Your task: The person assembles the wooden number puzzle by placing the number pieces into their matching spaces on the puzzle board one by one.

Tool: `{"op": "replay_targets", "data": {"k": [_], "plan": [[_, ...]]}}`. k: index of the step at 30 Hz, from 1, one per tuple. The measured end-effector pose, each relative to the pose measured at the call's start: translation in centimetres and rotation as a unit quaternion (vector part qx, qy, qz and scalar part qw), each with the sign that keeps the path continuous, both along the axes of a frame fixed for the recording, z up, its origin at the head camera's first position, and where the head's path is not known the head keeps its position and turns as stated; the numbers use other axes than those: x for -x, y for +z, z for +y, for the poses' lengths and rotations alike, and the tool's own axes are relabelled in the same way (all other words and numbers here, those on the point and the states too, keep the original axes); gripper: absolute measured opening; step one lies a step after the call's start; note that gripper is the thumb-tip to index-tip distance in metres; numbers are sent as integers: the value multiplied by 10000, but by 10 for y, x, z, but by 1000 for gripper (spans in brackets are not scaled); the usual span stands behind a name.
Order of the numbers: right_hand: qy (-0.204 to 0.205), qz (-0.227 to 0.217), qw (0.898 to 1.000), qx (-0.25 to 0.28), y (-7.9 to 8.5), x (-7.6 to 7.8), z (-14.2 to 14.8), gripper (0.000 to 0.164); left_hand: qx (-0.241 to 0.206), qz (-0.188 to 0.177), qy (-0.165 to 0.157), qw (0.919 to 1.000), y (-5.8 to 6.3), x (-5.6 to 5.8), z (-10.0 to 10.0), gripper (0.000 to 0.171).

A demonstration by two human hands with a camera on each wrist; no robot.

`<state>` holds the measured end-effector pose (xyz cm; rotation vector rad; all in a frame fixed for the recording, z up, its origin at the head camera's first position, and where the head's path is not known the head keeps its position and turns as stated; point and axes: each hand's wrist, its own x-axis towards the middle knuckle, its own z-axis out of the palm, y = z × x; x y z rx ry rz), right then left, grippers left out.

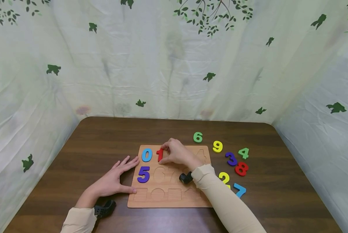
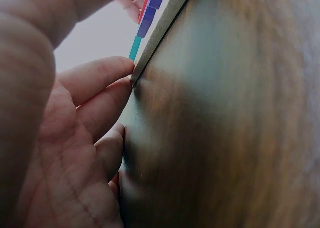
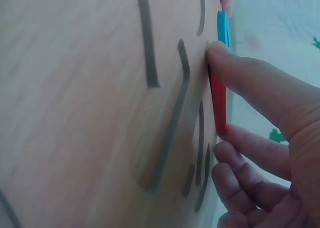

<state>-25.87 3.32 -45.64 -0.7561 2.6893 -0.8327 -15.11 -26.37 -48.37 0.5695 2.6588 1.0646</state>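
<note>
My right hand (image 1: 178, 153) pinches a red number 1 (image 1: 160, 155) between thumb and index finger at the top of the wooden puzzle board (image 1: 174, 204). In the right wrist view the red 1 (image 3: 218, 103) stands slightly proud of the board's face. My left hand (image 1: 111, 179) lies spread at the board's left edge, its fingertips and thumb touching that edge. Close by on the board are a blue 0 (image 1: 146, 155) at the upper left and a purple 5 (image 1: 143, 174) below it. Outlined number recesses show in the rest of the board.
Right of the board lie loose numbers: a green 6 (image 1: 198, 137), yellow 9 (image 1: 217, 146), purple 3 (image 1: 231, 159), green 4 (image 1: 244, 153), red 8 (image 1: 241, 169), blue 7 (image 1: 239, 190) and a yellow 2 (image 1: 224, 177), partly behind the right sleeve. A curtain (image 1: 168, 64) hangs beyond the table.
</note>
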Motion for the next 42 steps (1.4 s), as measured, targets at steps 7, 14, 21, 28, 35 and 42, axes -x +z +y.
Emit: {"op": "replay_targets", "data": {"k": [7, 14, 21, 28, 35, 42], "plan": [[-68, -7, 10000, -50, 0, -2, 2, 64, -17, 0, -23, 10000, -1, 0, 2, 110], [-112, -46, 9999, -74, -1, -1, 3, 65, -16, -30, -20, 10000, 0, 1, 4, 109], [-157, -55, 9998, 83, 3, -3, 13, 66, -27, 78, -49, 10000, 5, 1, 4, 108], [-124, -129, 9997, 150, 9, -4, 27, 62, -55, 15, 2, 10000, 5, -3, 0, 109], [-51, -72, 9996, 258, 23, -7, 57, 63, -49, 15, -19, 10000, 2, -2, -1, 109], [-243, -9, 9996, 115, 35, -11, 92, 67, -51, 30, -45, 10000, 0, 1, 2, 110]]}}
